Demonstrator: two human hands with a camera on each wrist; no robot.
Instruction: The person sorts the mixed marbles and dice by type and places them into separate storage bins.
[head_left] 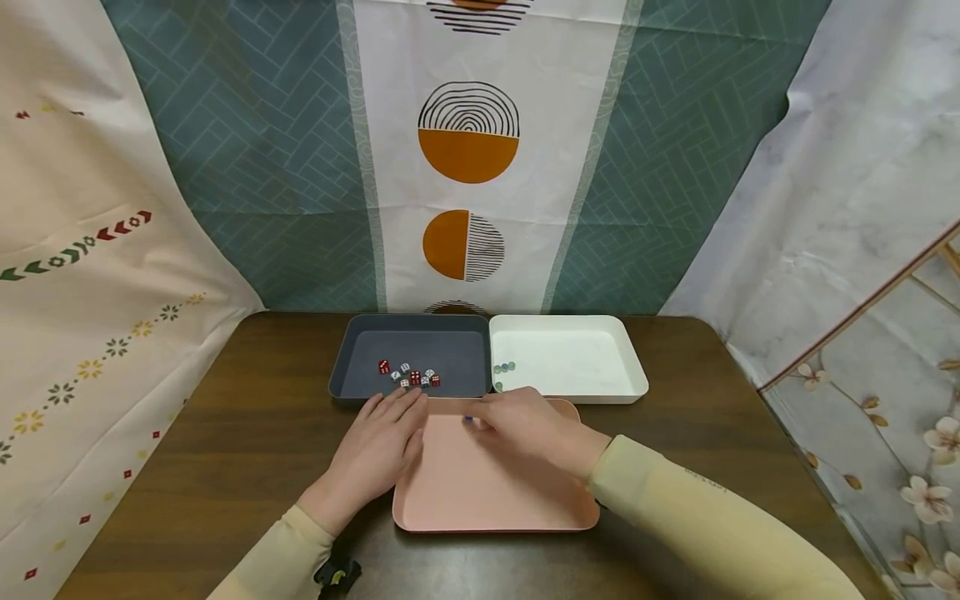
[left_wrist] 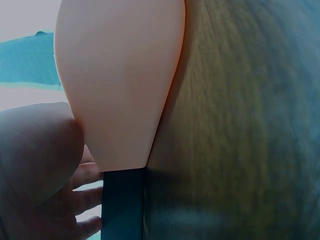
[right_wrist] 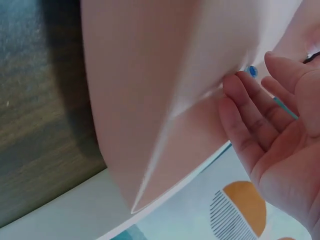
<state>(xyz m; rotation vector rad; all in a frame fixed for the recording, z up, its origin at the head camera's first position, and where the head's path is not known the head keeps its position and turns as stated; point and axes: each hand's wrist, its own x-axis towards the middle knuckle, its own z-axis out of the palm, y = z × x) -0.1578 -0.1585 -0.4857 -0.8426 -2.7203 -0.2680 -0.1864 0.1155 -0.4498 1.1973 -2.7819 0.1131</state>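
Note:
My right hand (head_left: 525, 425) reaches over the pink tray (head_left: 495, 500). A small blue glass bead or marble (right_wrist: 252, 71) lies at its fingertips, between thumb and index finger in the right wrist view. A gap shows on the thumb side, and no firm pinch is visible. In the head view only a bit of the blue piece (head_left: 468, 417) peeks out below the index finger. My left hand (head_left: 378, 450) rests at the pink tray's upper left edge, fingers extended toward the dark grey tray (head_left: 420, 329); the left wrist view shows them beside that tray's wall.
Several red and white dice (head_left: 415, 377) lie in the dark grey tray. Beside it stands a white tray (head_left: 570, 358) with several greenish glass pieces (head_left: 505, 367) at its left side. All three trays sit on a brown wooden table (head_left: 697, 433), with patterned cloth (head_left: 300, 167) hanging behind.

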